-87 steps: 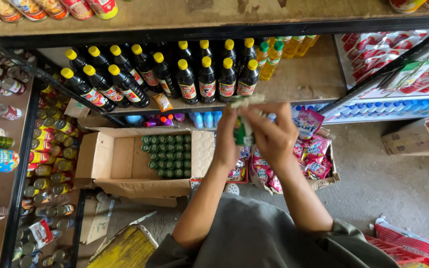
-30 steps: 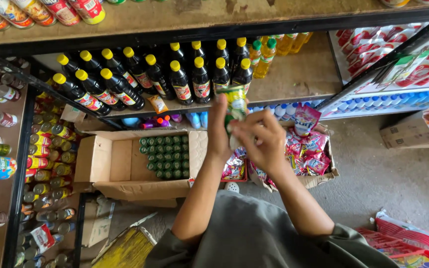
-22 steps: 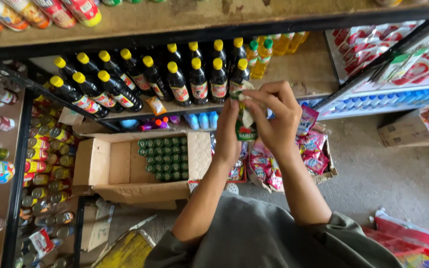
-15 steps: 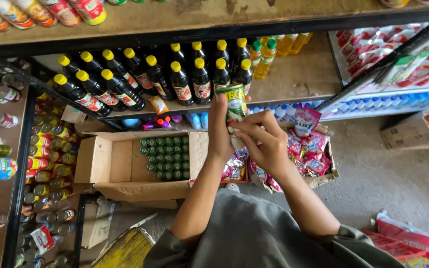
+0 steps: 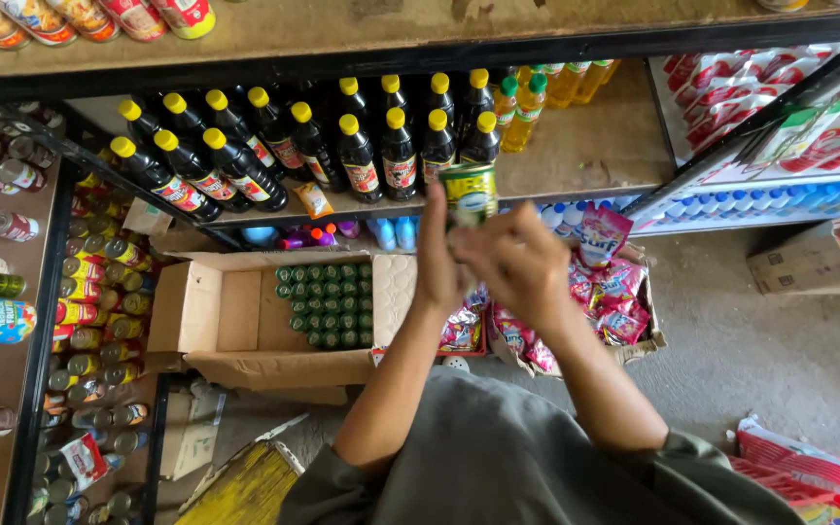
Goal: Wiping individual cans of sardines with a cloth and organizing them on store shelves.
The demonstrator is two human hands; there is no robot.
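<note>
A wooden shelf (image 5: 585, 146) is seen across the upper half of the frame, stocked with rows of dark sauce bottles with yellow caps (image 5: 313, 146) at upper centre and yellow bottles with green caps (image 5: 522, 102) just to their right. A rack of tins and cans (image 5: 12, 282) is ranged down the left edge, and red-and-white packets (image 5: 780, 87) are stacked at the upper right. An open cardboard box (image 5: 235, 311) is set on the floor at centre left, partly filled with small green-capped bottles (image 5: 328, 303) packed in a block toward its right side. A second box of pink sachets (image 5: 614, 292) is placed right of centre, and a smaller cardboard carton (image 5: 804, 258) lies at the right edge on the concrete floor (image 5: 789, 360).

A grey-green shirt (image 5: 517, 457) fills the lower centre, with both bare forearms raised toward the shelf. A small green-labelled bottle (image 5: 469, 192) is held upright at the centre of the frame, just below the front row of sauce bottles. It is gripped between the left hand (image 5: 437, 255), whose fingers are extended up along its left side, and the right hand (image 5: 512, 262), which is curled around its lower part.
</note>
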